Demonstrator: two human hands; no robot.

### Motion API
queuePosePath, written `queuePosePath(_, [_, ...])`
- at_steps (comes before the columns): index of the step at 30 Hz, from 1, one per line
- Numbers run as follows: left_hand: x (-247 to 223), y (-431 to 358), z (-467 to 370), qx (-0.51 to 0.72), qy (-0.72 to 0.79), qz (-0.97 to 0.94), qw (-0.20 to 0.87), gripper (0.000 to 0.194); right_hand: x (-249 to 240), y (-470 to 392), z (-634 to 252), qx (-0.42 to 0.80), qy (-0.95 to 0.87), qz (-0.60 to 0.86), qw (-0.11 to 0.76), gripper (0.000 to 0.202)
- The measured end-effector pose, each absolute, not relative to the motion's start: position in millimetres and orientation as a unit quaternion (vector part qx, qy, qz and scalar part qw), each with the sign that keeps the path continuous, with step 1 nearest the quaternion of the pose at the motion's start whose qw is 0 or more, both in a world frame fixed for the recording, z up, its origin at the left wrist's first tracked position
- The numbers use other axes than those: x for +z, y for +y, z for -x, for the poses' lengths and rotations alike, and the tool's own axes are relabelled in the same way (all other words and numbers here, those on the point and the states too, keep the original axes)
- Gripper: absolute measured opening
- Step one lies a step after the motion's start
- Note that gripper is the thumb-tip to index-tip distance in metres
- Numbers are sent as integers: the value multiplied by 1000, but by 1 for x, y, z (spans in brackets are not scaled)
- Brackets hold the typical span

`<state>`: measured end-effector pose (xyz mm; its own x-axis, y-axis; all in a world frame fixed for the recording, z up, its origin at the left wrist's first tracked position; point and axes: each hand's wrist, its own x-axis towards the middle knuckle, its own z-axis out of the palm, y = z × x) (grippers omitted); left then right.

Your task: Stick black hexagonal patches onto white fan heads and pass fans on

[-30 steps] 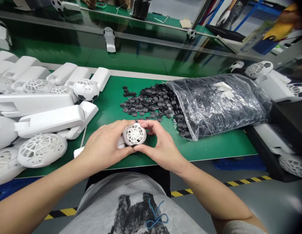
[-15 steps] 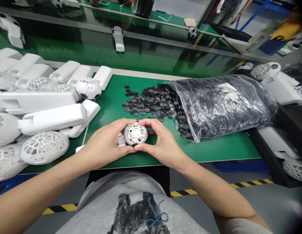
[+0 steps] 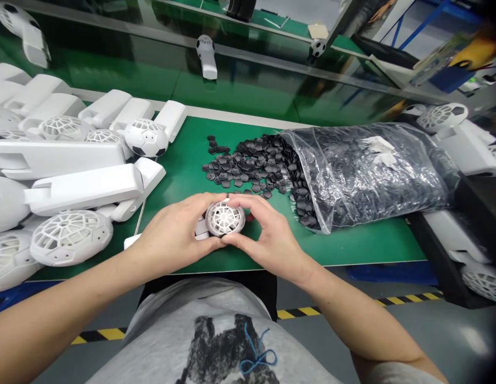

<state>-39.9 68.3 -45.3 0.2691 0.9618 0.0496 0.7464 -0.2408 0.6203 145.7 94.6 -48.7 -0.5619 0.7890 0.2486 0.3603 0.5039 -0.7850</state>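
Both my hands close round the round grille head of a small white football-patterned fan (image 3: 226, 217), just above the table's front part. My left hand (image 3: 178, 226) grips it from the left, over the fan's white body, most of which is hidden. On the other side, my right hand (image 3: 270, 232) has its thumb at the lower rim and its fingers along the top. Just beyond lies a heap of small black pentagon pieces (image 3: 248, 162), spilling out of a clear plastic bag (image 3: 372, 181) full of them.
Several white fans (image 3: 72, 234) crowd the left of the green table (image 3: 336, 248). More fans (image 3: 452, 133) are at the right, by a black box (image 3: 478, 205). Behind the table's raised edge runs a green conveyor belt (image 3: 248, 90) carrying a spaced-out fan (image 3: 207, 56).
The view has shifted slightly. On the belt, the fans have drifted a little to the right. Both hands keep their hold on the fan, and the right fingers have moved slightly along its top rim.
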Motion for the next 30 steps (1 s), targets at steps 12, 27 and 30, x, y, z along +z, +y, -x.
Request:
queuePosePath(12, [-48, 60, 36, 180, 491, -838, 158, 57, -53, 143, -165, 199, -853, 413, 250, 9])
queuePosePath(27, [-58, 59, 48, 192, 499, -840, 92, 59, -58, 143, -172, -15, -908, 409, 92, 20])
queuePosePath(30, [-59, 61, 51, 192, 510, -833, 92, 58, -52, 134, -175, 77, -890, 406, 193, 21])
